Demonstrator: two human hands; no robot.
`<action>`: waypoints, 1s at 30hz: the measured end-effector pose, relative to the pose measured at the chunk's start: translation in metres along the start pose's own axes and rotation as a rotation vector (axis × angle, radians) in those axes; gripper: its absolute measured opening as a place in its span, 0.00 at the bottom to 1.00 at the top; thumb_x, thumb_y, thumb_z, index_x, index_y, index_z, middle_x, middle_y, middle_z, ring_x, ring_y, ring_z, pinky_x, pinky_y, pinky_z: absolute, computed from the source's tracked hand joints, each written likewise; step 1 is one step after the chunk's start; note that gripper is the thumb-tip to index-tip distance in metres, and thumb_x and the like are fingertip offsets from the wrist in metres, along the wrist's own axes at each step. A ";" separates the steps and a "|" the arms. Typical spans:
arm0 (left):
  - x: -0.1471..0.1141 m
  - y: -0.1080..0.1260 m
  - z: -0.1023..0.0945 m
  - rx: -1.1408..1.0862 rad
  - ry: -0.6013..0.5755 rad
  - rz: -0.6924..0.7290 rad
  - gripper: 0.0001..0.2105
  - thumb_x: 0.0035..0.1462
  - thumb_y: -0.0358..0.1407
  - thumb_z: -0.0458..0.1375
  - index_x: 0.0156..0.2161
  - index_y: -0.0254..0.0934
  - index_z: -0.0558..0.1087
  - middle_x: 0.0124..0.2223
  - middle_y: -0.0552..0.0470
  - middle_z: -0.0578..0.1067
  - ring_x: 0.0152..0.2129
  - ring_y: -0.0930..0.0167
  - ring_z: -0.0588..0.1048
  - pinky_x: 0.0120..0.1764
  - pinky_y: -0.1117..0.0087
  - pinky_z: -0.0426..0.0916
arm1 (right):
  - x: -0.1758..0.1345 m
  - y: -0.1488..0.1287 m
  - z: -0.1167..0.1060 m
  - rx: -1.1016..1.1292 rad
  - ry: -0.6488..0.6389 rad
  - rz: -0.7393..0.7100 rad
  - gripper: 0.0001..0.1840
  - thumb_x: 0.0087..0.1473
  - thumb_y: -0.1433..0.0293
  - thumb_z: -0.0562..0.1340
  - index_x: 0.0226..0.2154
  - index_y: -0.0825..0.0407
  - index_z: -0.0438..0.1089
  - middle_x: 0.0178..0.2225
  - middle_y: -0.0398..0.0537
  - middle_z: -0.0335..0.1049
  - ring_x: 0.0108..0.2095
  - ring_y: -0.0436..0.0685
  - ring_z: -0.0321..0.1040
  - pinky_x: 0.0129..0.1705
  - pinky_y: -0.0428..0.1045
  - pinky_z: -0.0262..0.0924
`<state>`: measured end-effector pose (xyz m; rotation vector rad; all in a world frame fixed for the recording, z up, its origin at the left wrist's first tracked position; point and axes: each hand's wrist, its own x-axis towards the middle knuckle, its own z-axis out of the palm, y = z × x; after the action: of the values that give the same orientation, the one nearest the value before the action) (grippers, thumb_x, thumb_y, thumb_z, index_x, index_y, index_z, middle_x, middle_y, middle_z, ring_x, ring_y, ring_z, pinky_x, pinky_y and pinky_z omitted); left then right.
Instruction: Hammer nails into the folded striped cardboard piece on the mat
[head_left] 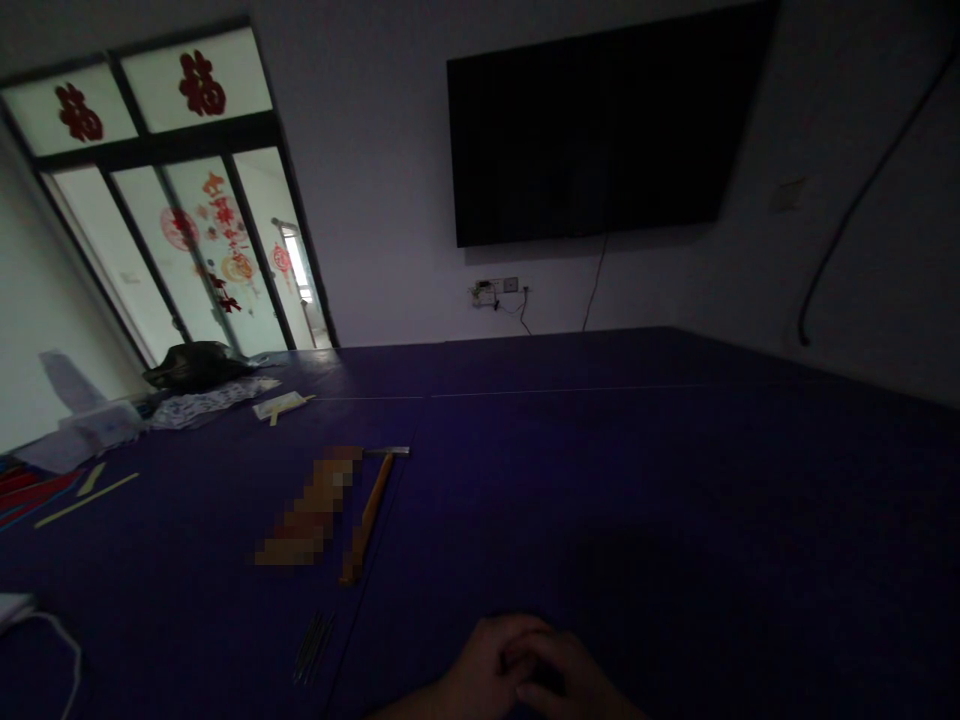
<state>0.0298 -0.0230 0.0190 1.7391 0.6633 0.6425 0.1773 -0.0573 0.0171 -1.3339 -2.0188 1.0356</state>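
My left hand [476, 668] and my right hand [574, 670] meet at the bottom edge, on or just above the dark blue table surface [525, 500]. Their fingers are curled and folded against each other, and I see no object between them. Up and to the left lies a hammer [373, 507] with a wooden handle and a metal head. Beside it is a brownish, elongated item [315, 505], blurred into blocks, so its kind is hidden. Several thin dark metal rods [313, 647] lie nearest to my left hand. Neither hand touches these things.
A dark bag [196, 366], crumpled printed sheets [210, 402], a small white packet [279, 405] and a clear plastic box [101, 425] sit far left. Yellowish strips [88, 500] and a white cable [71, 640] lie nearer. A wall-mounted television [600, 130] hangs beyond the table.
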 end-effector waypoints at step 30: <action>0.001 0.000 0.000 0.005 -0.021 0.003 0.13 0.48 0.29 0.49 0.39 0.33 0.71 0.35 0.50 0.73 0.32 0.72 0.68 0.36 0.74 0.62 | 0.002 -0.006 -0.001 0.045 0.011 -0.039 0.15 0.44 0.63 0.57 0.35 0.51 0.71 0.35 0.49 0.72 0.37 0.57 0.67 0.39 0.49 0.59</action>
<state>0.0302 -0.0224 0.0195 1.7494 0.6477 0.6244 0.1738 -0.0568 0.0224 -1.2696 -1.9943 1.0478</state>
